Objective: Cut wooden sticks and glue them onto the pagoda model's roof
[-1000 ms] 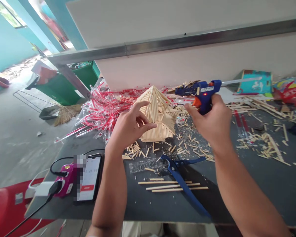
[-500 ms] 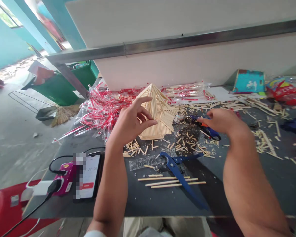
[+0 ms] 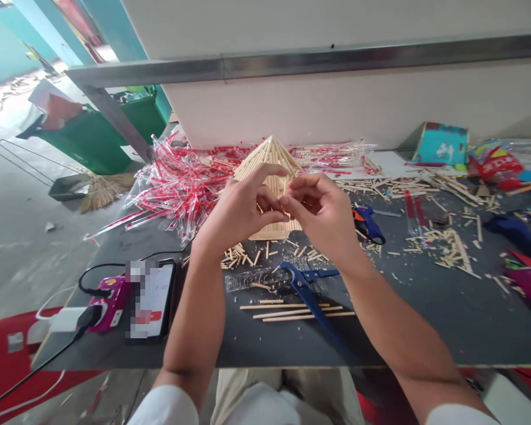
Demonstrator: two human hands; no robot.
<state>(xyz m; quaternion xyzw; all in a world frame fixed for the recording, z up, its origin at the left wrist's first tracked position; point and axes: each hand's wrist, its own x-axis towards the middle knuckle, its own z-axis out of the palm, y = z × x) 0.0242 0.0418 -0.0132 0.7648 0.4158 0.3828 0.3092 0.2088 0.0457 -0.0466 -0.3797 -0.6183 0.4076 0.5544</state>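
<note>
My left hand is curved in front of a peaked model built of thin wooden sticks. Its thumb and forefinger sit apart, while the other fingers curl in. My right hand meets it there, its thumb and fingertips pinched together beside the left fingers. A pale, stick-like strip shows between the hands, but whether it is held or belongs to the model is unclear. Much of the model is hidden behind both hands. Just right of my right hand lies a blue and orange glue gun.
Blue-handled cutters lie over long sticks near a clear ruler. Red-and-clear wrappers heap at back left. A phone and a purple power adapter sit front left. Stick offcuts litter the right.
My right hand has left the glue gun and moved left to meet my left hand at the model. The glue gun now lies on the table. The view has shifted slightly.
</note>
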